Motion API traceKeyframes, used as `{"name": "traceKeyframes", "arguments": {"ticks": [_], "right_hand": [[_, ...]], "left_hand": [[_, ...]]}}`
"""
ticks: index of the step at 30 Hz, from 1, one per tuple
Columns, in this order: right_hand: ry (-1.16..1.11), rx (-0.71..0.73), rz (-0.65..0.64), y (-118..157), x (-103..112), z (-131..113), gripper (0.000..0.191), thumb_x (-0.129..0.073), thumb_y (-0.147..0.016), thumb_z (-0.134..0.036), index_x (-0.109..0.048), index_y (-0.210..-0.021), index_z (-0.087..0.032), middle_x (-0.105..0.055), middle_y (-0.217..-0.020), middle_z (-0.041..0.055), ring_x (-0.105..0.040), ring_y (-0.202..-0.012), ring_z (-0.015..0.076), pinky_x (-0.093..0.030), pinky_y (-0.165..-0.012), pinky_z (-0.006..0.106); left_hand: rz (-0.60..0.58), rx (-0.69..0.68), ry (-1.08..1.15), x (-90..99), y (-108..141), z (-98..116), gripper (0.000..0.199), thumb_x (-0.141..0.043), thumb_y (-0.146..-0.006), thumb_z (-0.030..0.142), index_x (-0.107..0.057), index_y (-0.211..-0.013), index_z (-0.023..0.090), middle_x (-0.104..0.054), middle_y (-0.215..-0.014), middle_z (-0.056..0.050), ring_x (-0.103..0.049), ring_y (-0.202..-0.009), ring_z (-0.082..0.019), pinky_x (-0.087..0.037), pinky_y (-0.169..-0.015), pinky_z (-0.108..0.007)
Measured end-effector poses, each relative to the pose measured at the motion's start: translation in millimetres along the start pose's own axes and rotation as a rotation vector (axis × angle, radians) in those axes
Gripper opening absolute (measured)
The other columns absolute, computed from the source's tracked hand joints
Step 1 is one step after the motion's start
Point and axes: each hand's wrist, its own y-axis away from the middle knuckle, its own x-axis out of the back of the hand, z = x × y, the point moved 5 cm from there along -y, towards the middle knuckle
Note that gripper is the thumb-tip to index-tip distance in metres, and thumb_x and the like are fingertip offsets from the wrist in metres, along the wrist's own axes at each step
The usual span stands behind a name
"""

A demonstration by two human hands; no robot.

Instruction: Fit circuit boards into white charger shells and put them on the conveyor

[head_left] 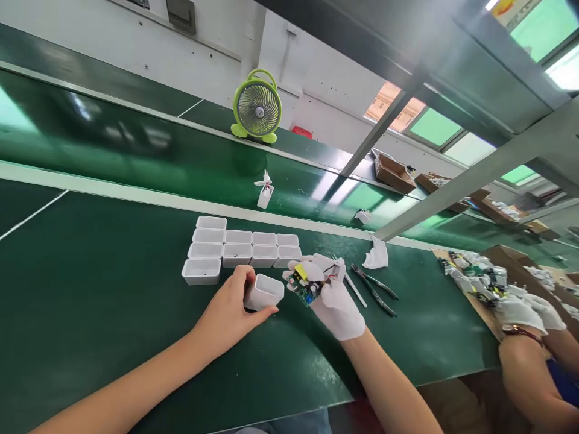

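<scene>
My bare left hand (233, 307) is closed around a white plastic box (266, 291), its open end tilted up toward me. Close by on the right, my white-gloved right hand (339, 307) grips a green circuit board (304, 288) with a yellow part, a blue part and wires. A white plastic piece (328, 265) is joined to the board by a red wire. Behind my left hand stand several white open boxes (202, 271) in rows. To the right of my gloved hand lie pliers (375, 289) with dark handles and a thin white tool (356, 289).
A crumpled white cloth (376, 253) lies by the bench's back edge. On the green conveyor (181, 175) sits a white box with wires (265, 193). A green fan (258, 108) stands beyond. At right, a co-worker's gloved hands (520, 313) are over boards (479, 277) on cardboard.
</scene>
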Motion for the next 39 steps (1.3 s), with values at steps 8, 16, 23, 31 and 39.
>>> {"name": "traceKeyframes", "arguments": {"ticks": [8,16,23,31,39], "right_hand": [[-0.009,-0.057,0.02,-1,14,18,0.065,-0.081,-0.072,-0.064,-0.062,-0.123,-0.028,-0.064,-0.132,0.0097,-0.05,-0.136,0.0324,-0.036,-0.117,0.052],[-0.042,-0.12,-0.016,2,11,28,0.061,-0.082,-0.076,-0.057,-0.06,-0.124,-0.026,-0.064,-0.132,0.0101,-0.056,-0.13,0.0331,-0.038,-0.114,0.055],[0.09,0.055,0.011,14,10,11,0.063,-0.084,-0.076,-0.051,-0.053,-0.127,-0.032,-0.063,-0.136,0.0102,-0.058,-0.129,0.0321,-0.047,-0.108,0.052],[0.129,0.183,-0.072,35,-13,-11,0.059,-0.086,-0.079,-0.029,-0.051,-0.125,-0.036,-0.063,-0.137,0.0072,-0.069,-0.114,0.0242,-0.057,-0.096,0.044],[0.232,0.366,-0.139,35,-10,-15,0.077,-0.091,-0.068,-0.015,-0.049,-0.131,-0.03,-0.062,-0.139,0.0114,-0.07,-0.11,0.0225,-0.058,-0.095,0.04]], "left_hand": [[-0.026,-0.013,-0.028,0.8,2,2,0.061,-0.077,-0.078,0.049,-0.042,-0.122,0.024,-0.054,-0.094,0.001,-0.058,-0.075,-0.016,-0.051,-0.064,-0.028],[-0.247,0.08,0.115,-10.8,1,1,0.073,-0.07,-0.086,0.039,-0.032,-0.146,0.026,-0.06,-0.082,0.002,-0.06,-0.063,-0.015,-0.055,-0.062,-0.03],[-0.006,-0.231,-0.026,9.0,4,24,0.056,-0.078,-0.081,0.031,-0.051,-0.13,0.028,-0.059,-0.126,-0.006,-0.057,-0.118,-0.026,-0.052,-0.099,-0.041],[-0.034,-0.436,0.093,15.1,15,38,0.066,-0.069,-0.082,0.012,-0.041,-0.139,0.03,-0.053,-0.133,-0.008,-0.056,-0.123,-0.024,-0.053,-0.1,-0.037],[0.003,-0.553,0.13,15.8,16,36,0.07,-0.074,-0.082,0.014,-0.044,-0.144,0.022,-0.054,-0.131,-0.013,-0.056,-0.12,-0.026,-0.055,-0.095,-0.035]]}}
